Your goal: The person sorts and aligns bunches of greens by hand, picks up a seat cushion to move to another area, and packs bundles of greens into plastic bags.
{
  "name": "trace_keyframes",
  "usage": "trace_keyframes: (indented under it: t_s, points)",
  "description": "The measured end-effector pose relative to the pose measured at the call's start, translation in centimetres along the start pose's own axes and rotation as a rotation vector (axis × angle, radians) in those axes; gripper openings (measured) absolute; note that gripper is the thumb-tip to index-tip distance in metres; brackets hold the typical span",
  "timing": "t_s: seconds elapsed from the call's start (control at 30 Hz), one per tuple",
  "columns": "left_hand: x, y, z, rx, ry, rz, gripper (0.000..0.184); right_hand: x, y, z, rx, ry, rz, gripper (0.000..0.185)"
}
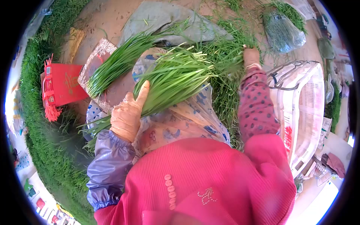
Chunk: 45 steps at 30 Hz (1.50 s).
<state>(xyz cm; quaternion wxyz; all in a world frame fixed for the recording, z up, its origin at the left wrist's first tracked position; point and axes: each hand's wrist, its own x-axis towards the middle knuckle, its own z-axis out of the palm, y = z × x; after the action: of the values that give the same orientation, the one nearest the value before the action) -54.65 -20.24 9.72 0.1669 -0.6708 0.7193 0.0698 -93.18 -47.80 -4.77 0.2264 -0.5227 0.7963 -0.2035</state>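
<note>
My left hand point(129, 112), in a tan glove, is closed around the leafy end of a bunch of garlic chives point(176, 80). One finger points up along the bunch, whose pale stem ends face right above my lap. Over at the right, my right hand point(251, 57) is closed at the edge of the loose chive leaves point(228, 90); strands run leftward from it, though its fingertips are partly hidden. A second bunch of chives point(120, 62) lies on a patterned box point(104, 48) beyond my left hand.
A red box point(69, 84) with fringe stands left, by a long bank of greens point(37, 101). To the right are a white plastic crate point(305, 112) and a clear bag of greens point(283, 32). A grey sheet point(161, 18) lies ahead. Patterned plastic point(187, 122) covers my lap.
</note>
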Motion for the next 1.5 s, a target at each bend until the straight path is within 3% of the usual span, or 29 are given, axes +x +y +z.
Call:
trace_keyframes:
  t_s: [0.07,0.13,0.2,0.27,0.3,0.37,0.43,0.47,0.53,0.57,0.73,0.83,1.0,1.1,1.17,1.23,1.3,1.37,1.43,1.5]
  points:
    - [0.0,0.0,-0.2,0.052,0.015,0.010,0.084,0.2,-1.4,-1.8,-0.071,-0.035,-0.019,0.033]
    - [0.3,0.4,-0.3,0.154,0.093,0.031,0.079,-3.9,-6.7,-4.8,-0.417,-0.321,-0.286,0.037]
    - [0.8,0.7,-1.0,0.193,0.072,0.028,0.081,-8.3,-10.9,-6.1,-0.395,-0.462,-0.504,0.035]
    - [1.1,1.1,-1.4,0.240,0.053,0.033,0.083,-12.7,-13.4,-5.3,-0.259,-0.597,-0.723,0.067]
    - [1.4,1.3,-1.4,0.308,0.083,0.043,0.081,-14.1,-13.7,-4.1,-0.264,-0.650,-0.838,0.068]
    - [1.7,1.6,-1.6,0.383,0.122,0.055,0.080,-18.0,-16.7,-2.5,-0.497,-0.675,-0.683,0.070]
    - [1.7,1.7,-1.7,0.444,0.131,0.075,0.078,-19.6,-15.0,1.2,-0.319,-0.439,-0.831,0.053]
    - [1.5,1.7,-1.6,0.460,0.118,0.066,0.079,-19.4,-14.5,1.7,-0.317,-0.443,-0.836,0.053]
    - [0.8,1.7,-1.1,0.465,0.132,0.055,0.079,-19.0,-14.4,2.0,-0.303,-0.576,-0.534,0.031]
    - [0.5,1.7,-0.9,0.474,0.156,0.053,0.079,-17.9,-12.0,3.2,-0.251,-0.471,-0.559,0.023]
    - [0.0,2.2,-1.0,0.493,0.223,0.098,0.080,-16.2,-8.8,3.4,-0.179,-0.202,-0.558,0.017]
    - [-0.5,2.1,-1.1,0.499,0.233,0.097,0.078,-12.5,-4.5,3.9,-0.228,-0.204,-0.377,0.018]
    - [-1.6,0.4,-0.5,0.523,0.265,0.115,0.082,-5.3,3.9,2.8,-0.368,-0.156,-0.346,0.023]
    - [-1.8,-0.6,0.1,0.482,0.306,0.173,0.080,-3.7,1.2,-0.6,-0.492,-0.313,-0.191,0.034]
    - [-1.8,-0.9,0.3,0.478,0.330,0.190,0.080,-5.2,-3.8,-2.6,-0.697,-0.488,-0.274,0.053]
    - [-1.7,-1.0,0.3,0.474,0.351,0.218,0.079,-5.8,-8.6,-2.8,-0.572,-0.878,-0.433,0.069]
    - [-1.2,-1.2,0.0,0.448,0.396,0.265,0.078,-8.3,-11.1,-2.1,-0.210,-1.067,-0.459,0.072]
    - [-0.9,-1.2,-0.2,0.466,0.431,0.284,0.077,-11.5,-14.8,-1.9,-0.254,-1.189,-0.658,0.068]
    - [-0.8,-1.3,-0.4,0.485,0.467,0.308,0.075,-13.8,-16.0,0.6,-0.256,-1.196,-0.787,0.052]
    - [-0.7,-1.6,-0.6,0.503,0.480,0.282,0.082,-16.0,-15.9,2.1,-0.129,-1.146,-0.785,0.045]
